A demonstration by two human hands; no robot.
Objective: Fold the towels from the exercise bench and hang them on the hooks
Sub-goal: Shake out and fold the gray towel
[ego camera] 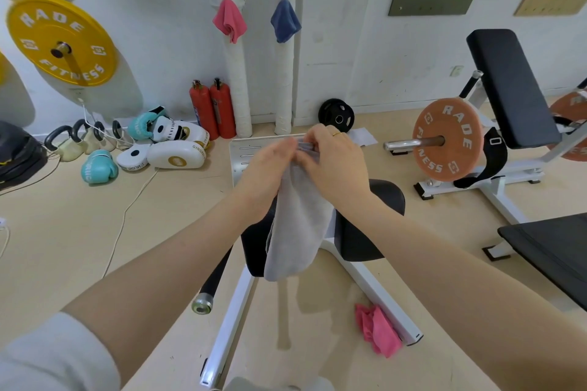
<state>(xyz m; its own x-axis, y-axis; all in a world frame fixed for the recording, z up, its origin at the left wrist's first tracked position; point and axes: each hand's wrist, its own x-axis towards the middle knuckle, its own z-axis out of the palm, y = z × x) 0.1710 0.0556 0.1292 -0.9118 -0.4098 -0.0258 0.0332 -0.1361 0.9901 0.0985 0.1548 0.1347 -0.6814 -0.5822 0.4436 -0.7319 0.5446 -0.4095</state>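
In the middle of the frame, the left hand (270, 168) and right hand (333, 162) pinch the top of a gray towel (295, 232). It hangs down over the worktop (371, 225).

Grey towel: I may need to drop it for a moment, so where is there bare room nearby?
Both hands, left hand and right hand, pinch the grey towel. Bare floor lies left of the white bench frame, bordered by the cable. The black bench pad at right is bare. Crowded: the boxing gloves and kettlebells by the wall.
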